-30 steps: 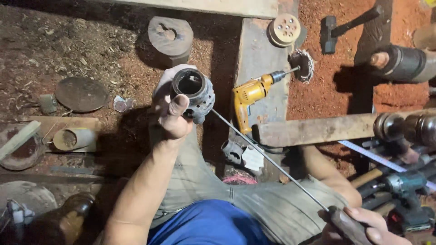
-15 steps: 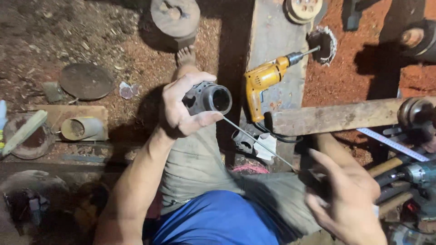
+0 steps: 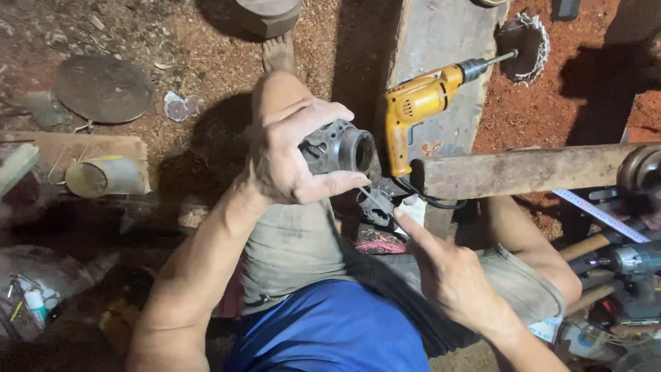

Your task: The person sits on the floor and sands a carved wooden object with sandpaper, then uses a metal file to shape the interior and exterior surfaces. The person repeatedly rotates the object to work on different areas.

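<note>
Sawdust and red dirt covered the ground where the person sat, one bare knee raised under grey shorts. The left hand [image 3: 289,162] gripped a dark metal housing [image 3: 339,148], a short round casting with an open bore facing right; the thumb ran along its underside and the other fingers curled over its top and back, so the part sat firmly in the grasp above the knee. The right hand [image 3: 451,275] held nothing that I could see: its forefinger stuck out toward the housing from below and to the right, the tip well short of it, while the remaining fingers were loosely bent. Just right of the housing lay a yellow electric drill [image 3: 421,110] on a grey plank [image 3: 441,41], its bit aimed up and to the right at a round hole [image 3: 523,41] ringed with pale shavings. A weathered wooden beam [image 3: 523,169] ran off to the right from just below the drill's handle. Directly under the housing, between the two hands, a small dark metal fitting [image 3: 377,207] rested on the ground. Far to the left of the housing were a flat round metal disc [image 3: 103,88] and, lower down, a short tin can [image 3: 107,177] lying on its side on a board [image 3: 69,148]. Off to the lower right of the beam sat a cordless drill [image 3: 630,260] among wooden tool handles.
</note>
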